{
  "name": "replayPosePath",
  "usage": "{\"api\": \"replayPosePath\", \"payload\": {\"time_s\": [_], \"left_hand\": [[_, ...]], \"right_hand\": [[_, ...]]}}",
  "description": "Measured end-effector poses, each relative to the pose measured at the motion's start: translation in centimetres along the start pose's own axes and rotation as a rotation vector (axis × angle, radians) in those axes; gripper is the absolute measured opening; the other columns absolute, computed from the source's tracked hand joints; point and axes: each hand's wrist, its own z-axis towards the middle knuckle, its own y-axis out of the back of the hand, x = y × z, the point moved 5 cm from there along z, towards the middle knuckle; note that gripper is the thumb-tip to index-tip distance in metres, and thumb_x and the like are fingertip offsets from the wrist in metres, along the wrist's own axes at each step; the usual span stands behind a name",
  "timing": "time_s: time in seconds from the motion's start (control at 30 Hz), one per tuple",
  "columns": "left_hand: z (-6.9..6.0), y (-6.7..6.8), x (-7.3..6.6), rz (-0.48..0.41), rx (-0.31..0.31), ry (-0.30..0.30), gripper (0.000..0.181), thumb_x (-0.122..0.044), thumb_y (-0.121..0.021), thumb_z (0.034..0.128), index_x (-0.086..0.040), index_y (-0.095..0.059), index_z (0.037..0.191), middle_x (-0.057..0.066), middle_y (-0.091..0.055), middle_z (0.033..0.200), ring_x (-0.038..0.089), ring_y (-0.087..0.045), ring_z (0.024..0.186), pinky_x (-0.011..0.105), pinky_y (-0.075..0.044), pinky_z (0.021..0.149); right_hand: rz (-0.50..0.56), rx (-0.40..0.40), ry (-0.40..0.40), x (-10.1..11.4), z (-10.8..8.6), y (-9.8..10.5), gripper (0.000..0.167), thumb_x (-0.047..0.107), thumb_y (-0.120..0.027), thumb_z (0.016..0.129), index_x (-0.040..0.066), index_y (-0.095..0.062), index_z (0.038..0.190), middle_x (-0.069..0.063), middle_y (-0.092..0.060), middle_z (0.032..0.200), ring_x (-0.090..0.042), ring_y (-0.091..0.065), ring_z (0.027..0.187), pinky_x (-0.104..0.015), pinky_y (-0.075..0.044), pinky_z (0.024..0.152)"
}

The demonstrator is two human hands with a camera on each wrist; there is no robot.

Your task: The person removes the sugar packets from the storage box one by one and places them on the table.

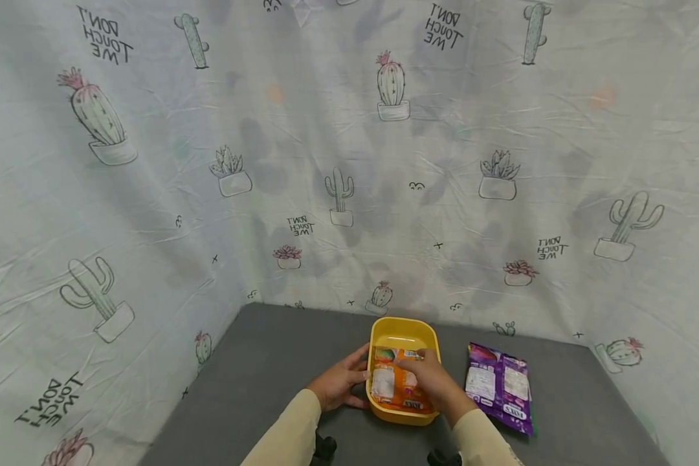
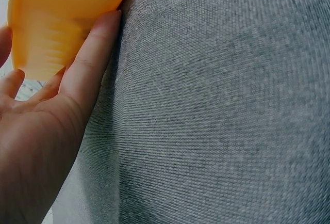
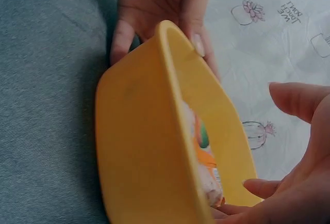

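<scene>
A yellow plastic tub [image 1: 404,327] stands on the grey table, with an orange printed packet [image 1: 383,382] lying inside. My left hand [image 1: 339,380] rests against the tub's left side, its fingers spread along the outer wall. The left wrist view shows those fingers touching the yellow wall [image 2: 49,38] low near the table. Reaching over the right rim, my right hand [image 1: 433,382] lies on the packet. From the right wrist, its thumb and one finger look extended, while the other fingertips are hidden behind the tub wall [image 3: 144,131].
Purple packets [image 1: 501,385], overlapping with a green edge showing beneath, lie on the table [image 1: 279,343] right of the tub. A white cactus-print cloth [image 1: 303,129] hangs behind and along both sides. Two black objects [image 1: 324,446] show at the lower edge.
</scene>
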Motion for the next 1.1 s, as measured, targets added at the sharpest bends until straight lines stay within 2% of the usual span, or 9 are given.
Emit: {"api": "replayPosePath", "payload": {"time_s": [0.23, 0.4, 0.5, 0.63, 0.77, 0.93, 1.1], "left_hand": [[-0.1, 0.0, 0.0, -0.011, 0.003, 0.009, 0.074, -0.014, -0.062, 0.1128, -0.025, -0.026, 0.176, 0.022, -0.032, 0.173, 0.048, -0.037, 0.150, 0.070, -0.057, 0.088], [0.0, 0.0, 0.0, -0.016, 0.021, 0.013, 0.073, -0.015, -0.061, 0.1137, -0.026, -0.025, 0.176, 0.022, -0.032, 0.173, 0.047, -0.037, 0.151, 0.069, -0.057, 0.090], [-0.1, 0.0, -0.1, -0.014, 0.037, -0.002, 0.072, -0.016, -0.060, 0.1144, -0.026, -0.024, 0.177, 0.021, -0.033, 0.173, 0.046, -0.039, 0.150, 0.069, -0.057, 0.090], [-0.2, -0.1, -0.1, -0.013, 0.044, -0.011, 0.072, -0.016, -0.060, 0.1142, -0.027, -0.024, 0.176, 0.019, -0.034, 0.172, 0.045, -0.039, 0.150, 0.070, -0.057, 0.090], [-0.2, -0.1, -0.2, -0.003, 0.034, -0.011, 0.073, -0.015, -0.061, 0.1135, -0.026, -0.025, 0.176, 0.020, -0.034, 0.173, 0.046, -0.038, 0.151, 0.070, -0.057, 0.089], [-0.2, -0.2, -0.3, 0.000, 0.031, -0.007, 0.073, -0.015, -0.060, 0.1138, -0.026, -0.024, 0.177, 0.020, -0.033, 0.173, 0.046, -0.037, 0.152, 0.070, -0.057, 0.089], [-0.2, -0.1, -0.3, -0.001, 0.032, -0.003, 0.074, -0.015, -0.061, 0.1137, -0.026, -0.024, 0.177, 0.020, -0.032, 0.173, 0.046, -0.035, 0.152, 0.070, -0.057, 0.090]], "right_hand": [[0.032, -0.002, -0.030, -0.3, 0.0, 0.2, 0.096, 0.040, -0.076, 0.102, -0.013, -0.020, 0.159, -0.042, -0.038, 0.149, -0.052, -0.050, 0.130, -0.067, -0.044, 0.108], [0.061, 0.006, -0.058, -0.4, -0.1, 0.7, 0.102, 0.036, -0.078, 0.101, -0.015, -0.013, 0.161, -0.046, -0.033, 0.151, -0.055, -0.047, 0.134, -0.070, -0.041, 0.111], [0.068, 0.012, -0.059, -0.3, -0.1, 1.0, 0.102, 0.032, -0.079, 0.102, -0.016, -0.011, 0.160, -0.045, -0.037, 0.147, -0.053, -0.048, 0.131, -0.071, -0.042, 0.110], [0.062, 0.018, -0.065, -0.3, 0.0, 1.2, 0.094, 0.027, -0.076, 0.104, -0.017, -0.014, 0.158, -0.040, -0.045, 0.141, -0.047, -0.056, 0.122, -0.066, -0.047, 0.107], [0.079, 0.012, -0.055, -0.4, 0.2, 1.1, 0.084, 0.017, -0.075, 0.104, -0.015, -0.017, 0.157, -0.038, -0.047, 0.139, -0.043, -0.062, 0.115, -0.058, -0.055, 0.099], [0.069, -0.026, -0.030, -0.4, 0.2, 1.0, 0.089, 0.014, -0.077, 0.101, -0.013, -0.015, 0.159, -0.036, -0.049, 0.133, -0.041, -0.065, 0.108, -0.050, -0.061, 0.088], [0.065, -0.055, -0.028, -0.6, 0.1, 0.9, 0.097, 0.011, -0.079, 0.099, -0.016, -0.008, 0.160, -0.036, -0.051, 0.127, -0.041, -0.066, 0.105, -0.049, -0.062, 0.084]]}}
